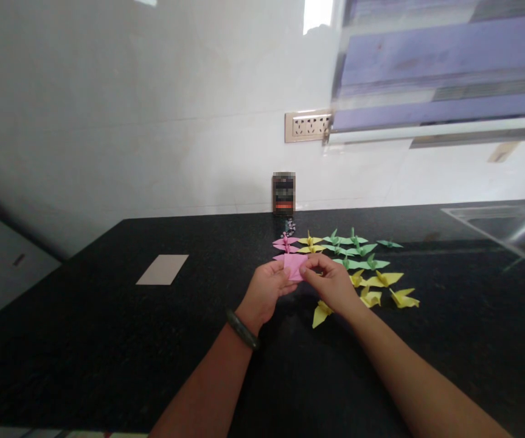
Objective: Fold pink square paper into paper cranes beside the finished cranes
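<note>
A folded pink sheet of origami paper is held above the black countertop between both hands. My left hand grips its left side, thumb on the front and fingers behind it. At the right edge, my right hand pinches the paper between thumb and fingertips. Just beyond the hands lie pink paper cranes, yellow cranes and green cranes in rows. More yellow cranes spread out to the right of my right hand, and one yellow crane lies below it.
A pale square sheet lies on the black countertop at the left. A small dark device, its screen blurred, leans against the wall beneath a socket panel. At the far right is a metal-rimmed sink or hob.
</note>
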{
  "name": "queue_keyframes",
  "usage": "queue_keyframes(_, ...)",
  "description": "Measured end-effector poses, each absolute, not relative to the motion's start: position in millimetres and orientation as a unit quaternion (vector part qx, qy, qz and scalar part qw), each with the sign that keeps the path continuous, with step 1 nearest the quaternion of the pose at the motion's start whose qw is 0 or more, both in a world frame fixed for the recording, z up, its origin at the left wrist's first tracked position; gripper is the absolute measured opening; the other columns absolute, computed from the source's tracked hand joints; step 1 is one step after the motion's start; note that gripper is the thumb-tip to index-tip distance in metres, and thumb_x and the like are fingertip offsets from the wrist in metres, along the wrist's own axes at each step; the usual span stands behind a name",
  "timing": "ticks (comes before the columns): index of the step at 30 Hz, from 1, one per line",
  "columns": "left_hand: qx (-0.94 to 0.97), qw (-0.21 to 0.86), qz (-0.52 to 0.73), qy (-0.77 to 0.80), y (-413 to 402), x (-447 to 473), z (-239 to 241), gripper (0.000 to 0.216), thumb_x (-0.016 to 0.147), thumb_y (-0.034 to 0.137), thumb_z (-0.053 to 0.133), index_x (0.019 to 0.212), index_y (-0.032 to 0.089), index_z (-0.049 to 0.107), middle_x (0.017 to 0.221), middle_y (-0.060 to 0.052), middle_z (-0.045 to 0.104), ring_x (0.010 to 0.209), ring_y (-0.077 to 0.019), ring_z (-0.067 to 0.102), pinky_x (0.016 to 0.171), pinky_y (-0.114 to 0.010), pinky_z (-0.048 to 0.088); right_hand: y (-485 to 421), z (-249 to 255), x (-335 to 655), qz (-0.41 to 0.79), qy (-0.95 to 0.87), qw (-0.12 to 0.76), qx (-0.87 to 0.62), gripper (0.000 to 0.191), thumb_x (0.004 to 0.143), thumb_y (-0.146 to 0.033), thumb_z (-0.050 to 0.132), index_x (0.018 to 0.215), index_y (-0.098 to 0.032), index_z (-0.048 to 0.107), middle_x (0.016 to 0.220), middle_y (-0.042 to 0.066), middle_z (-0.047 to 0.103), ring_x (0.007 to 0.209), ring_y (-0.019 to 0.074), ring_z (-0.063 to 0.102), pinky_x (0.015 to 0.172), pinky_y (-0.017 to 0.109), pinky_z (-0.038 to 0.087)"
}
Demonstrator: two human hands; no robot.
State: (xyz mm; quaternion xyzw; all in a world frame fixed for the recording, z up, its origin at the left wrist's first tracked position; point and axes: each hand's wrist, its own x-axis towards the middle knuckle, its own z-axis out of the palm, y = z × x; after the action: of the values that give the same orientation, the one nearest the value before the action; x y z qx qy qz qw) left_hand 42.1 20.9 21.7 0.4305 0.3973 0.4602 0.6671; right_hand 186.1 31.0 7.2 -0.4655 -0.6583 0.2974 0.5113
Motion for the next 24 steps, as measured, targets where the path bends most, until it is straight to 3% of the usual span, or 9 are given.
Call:
queue_keyframes(9,0.456,0.655,0.444,0.407,17.9,44.5,26.1,0.023,0.073,0.023,0.056,0.093,0.013,0.063,0.088,-0.008,0.067,0.076,-0.0126,0.061,0.071,-0.024,0.045,31.7,1.1,186.7,0.286,-0.648,0.501,-0.497,0.018,0.076,-0.032,0.052,0.067,-0.017,0.055,0.060,0.000,0.052,0.056,0.0125,0.046,0.053,0.025,0.038)
queue_keyframes(19,0.468,0.608,0.437,0.469,18.4,49.5,23.4,0.019,0.075,0.027,0.055,0.083,0.010,0.061,0.077,-0.008,0.067,0.069,-0.0144,0.063,0.064,-0.024,0.047,29.0,5.3,185.4,0.211,-0.676,0.491,-0.508,0.016,0.076,-0.027,0.051,0.065,-0.017,0.055,0.064,0.002,0.054,0.062,0.0151,0.050,0.059,0.027,0.039)
queue_keyframes(24,0.495,0.574,0.426,0.494,18.2,51.7,22.6,0.015,0.075,0.020,0.056,0.084,0.010,0.062,0.071,-0.007,0.067,0.063,-0.0128,0.063,0.060,-0.022,0.048,30.0,5.0,185.7,0.218,-0.670,0.501,-0.502,0.015,0.074,-0.027,0.052,0.063,-0.016,0.056,0.062,0.002,0.055,0.060,0.0144,0.050,0.058,0.026,0.039)
